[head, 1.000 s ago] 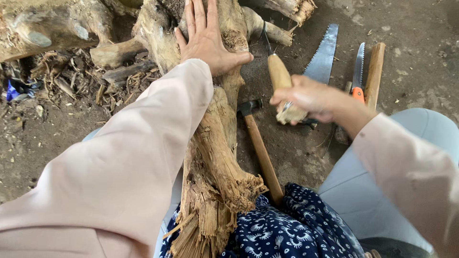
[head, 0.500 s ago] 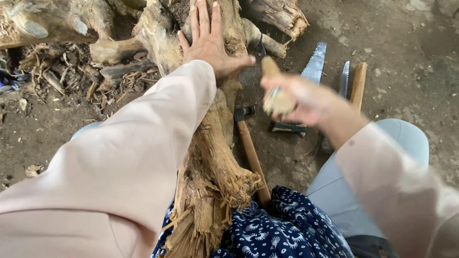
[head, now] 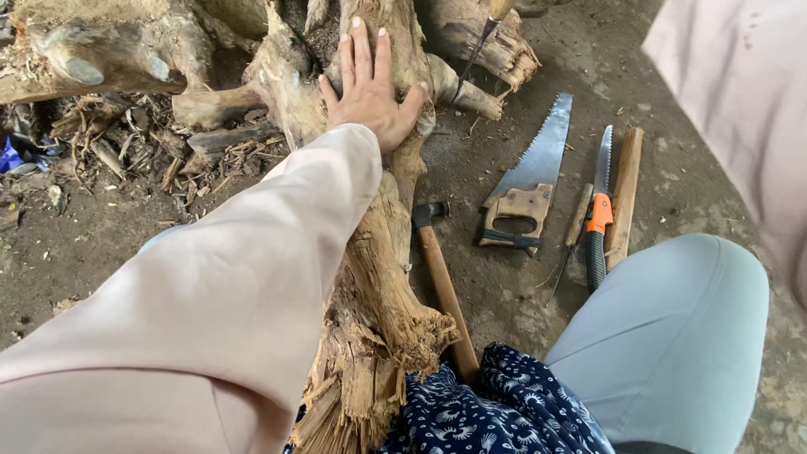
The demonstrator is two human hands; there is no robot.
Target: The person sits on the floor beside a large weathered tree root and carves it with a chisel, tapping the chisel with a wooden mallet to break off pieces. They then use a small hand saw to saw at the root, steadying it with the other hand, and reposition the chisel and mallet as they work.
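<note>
Where the left hand is lying: the left hand [head: 370,97] is pressing palm-down on the gnarled root [head: 378,277], with the fingers spread open and flat, gripping nothing.
Root: it is lying on the dirt ground [head: 101,244], running from the top of the view down to the person's lap, with its splintered end touching a blue patterned cloth [head: 496,403].
Right hand: it is sitting outside the view; only the pale right sleeve [head: 740,109] is showing at the upper right, so I cannot tell what its fingers are doing.
Thin tool: a slim metal shaft with a wooden handle [head: 479,46] is leaning against the far part of the root; whether anything is holding it is not visible.
Tools on the ground: a hammer [head: 441,277] is lying just beside the root. A handsaw [head: 534,168], a folding saw with an orange grip [head: 598,210] and a wooden stick [head: 624,193] are lying further right, near the knee [head: 672,336].
Doing it well: as I judge it, the bracing hand is doing best by keeping its weight straight down through the palm and its fingers well apart from the thin tool's tip.
</note>
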